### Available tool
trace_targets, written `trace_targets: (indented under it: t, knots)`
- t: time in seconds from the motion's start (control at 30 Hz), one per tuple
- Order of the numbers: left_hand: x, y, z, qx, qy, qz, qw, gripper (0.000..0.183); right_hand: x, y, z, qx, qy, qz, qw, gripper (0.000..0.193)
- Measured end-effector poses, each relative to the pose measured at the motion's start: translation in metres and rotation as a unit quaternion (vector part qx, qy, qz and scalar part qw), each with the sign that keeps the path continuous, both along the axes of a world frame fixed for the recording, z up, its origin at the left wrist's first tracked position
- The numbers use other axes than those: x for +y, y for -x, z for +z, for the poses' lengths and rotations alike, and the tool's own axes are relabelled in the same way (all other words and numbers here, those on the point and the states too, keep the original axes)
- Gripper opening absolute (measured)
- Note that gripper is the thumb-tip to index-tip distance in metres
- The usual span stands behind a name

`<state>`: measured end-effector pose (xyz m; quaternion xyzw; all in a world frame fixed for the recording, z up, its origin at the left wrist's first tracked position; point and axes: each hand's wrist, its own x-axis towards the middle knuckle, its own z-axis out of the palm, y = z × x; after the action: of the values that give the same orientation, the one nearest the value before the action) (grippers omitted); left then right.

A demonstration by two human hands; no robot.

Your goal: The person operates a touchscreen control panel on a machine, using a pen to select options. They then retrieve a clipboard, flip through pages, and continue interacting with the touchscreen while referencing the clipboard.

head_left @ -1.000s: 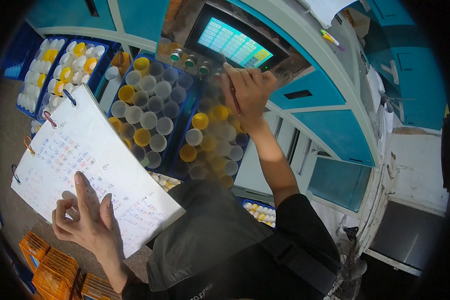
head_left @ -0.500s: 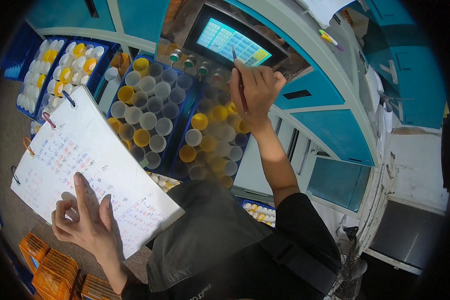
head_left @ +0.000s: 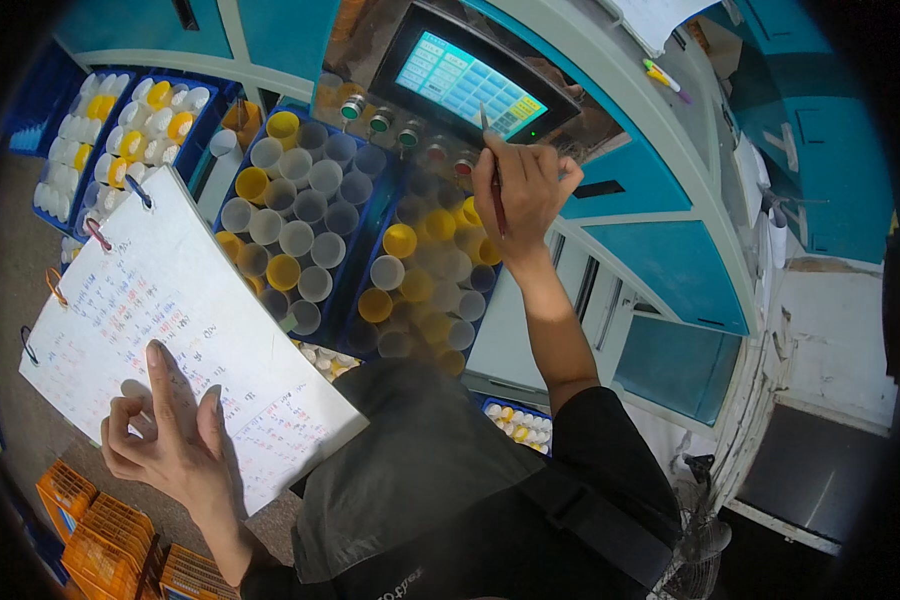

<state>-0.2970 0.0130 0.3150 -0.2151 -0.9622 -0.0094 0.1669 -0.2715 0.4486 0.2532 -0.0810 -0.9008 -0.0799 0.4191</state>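
Note:
A white ring-bound notebook point(head_left: 295, 395) with handwriting in blue and red lies tilted at the left, its coloured rings along the far-left edge. On its page rests the outstretched index finger of my left hand point(head_left: 175, 440); the thumb stands apart, the other fingers are curled, and nothing is gripped. My right hand point(head_left: 530, 195) is closed round a slim dark red pen point(head_left: 499, 208). The pen's tip points up at the lit touchscreen point(head_left: 455, 80) in the machine's panel and appears at its surface; contact is hard to judge.
Under the screen sits a row of round push buttons point(head_left: 380, 121). Blue crates point(head_left: 355, 262) hold upright white and yellow tubes below the panel. More filled crates point(head_left: 130, 105) stand at the far left, orange baskets point(head_left: 110, 540) at the lower left. A marker point(head_left: 660, 75) lies on the machine's ledge.
My right hand and the pen have shifted slightly right and down, the pen tip moving to a lower-right part of the screen. The left hand stays almost in place on the page.

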Motion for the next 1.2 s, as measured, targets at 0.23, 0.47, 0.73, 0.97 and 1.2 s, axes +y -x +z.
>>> trace_targets:
  t: [0.23, 0.47, 0.73, 0.97, 1.2]
  knots:
    - [0.0, 0.001, -0.001, 0.011, -0.008, -0.002, 1.0, 0.07, 0.0, -0.011, -0.004, -0.025, -0.004, -0.003, 1.0, 0.019]
    - [0.003, 0.0, 0.001, 0.003, -0.004, 0.001, 1.0, 0.071, -0.014, 0.028, -0.009, -0.025, -0.002, 0.069, 0.997, 0.02]
    - [-0.001, -0.001, 0.0, 0.006, 0.005, 0.006, 1.0, 0.071, -0.017, 0.046, -0.011, -0.018, 0.0, 0.057, 0.998, 0.022]
    - [0.0, -0.001, 0.0, 0.001, -0.008, 0.003, 1.0, 0.072, -0.015, 0.033, 0.0, -0.003, 0.018, 0.045, 0.999, 0.021]
    - [0.0, 0.0, 0.001, 0.009, 0.0, 0.0, 1.0, 0.072, -0.011, 0.041, 0.005, 0.044, -0.003, 0.051, 0.998, 0.021]
